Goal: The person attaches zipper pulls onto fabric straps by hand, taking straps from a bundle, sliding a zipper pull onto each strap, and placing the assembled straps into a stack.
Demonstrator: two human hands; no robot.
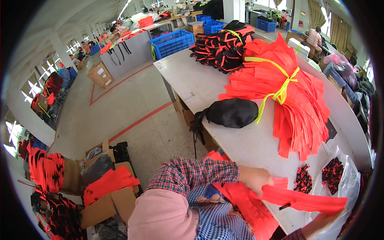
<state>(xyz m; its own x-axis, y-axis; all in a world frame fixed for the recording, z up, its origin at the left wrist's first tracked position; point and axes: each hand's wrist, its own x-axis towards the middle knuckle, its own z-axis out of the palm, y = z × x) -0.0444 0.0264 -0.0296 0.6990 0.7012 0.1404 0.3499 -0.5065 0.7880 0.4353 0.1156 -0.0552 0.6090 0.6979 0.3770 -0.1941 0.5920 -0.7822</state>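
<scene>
A bright orange-red zipper strip with a small black pull stretches between my hands over the table's near edge. Closed fingers of my left hand grip its left end. My right hand holds the far right end from below, its fingers partly hidden by the strip. More orange-red strips lie across my lap and against the table edge. Close to the right hand is a small heap of black-and-red pieces. Similar pieces sit in a clear plastic bag.
On the white table lie a big orange-red strip bundle tied with yellow band, a black-and-red bundle and a black pouch. Open cartons stand at my left. Blue crates and other people are farther off.
</scene>
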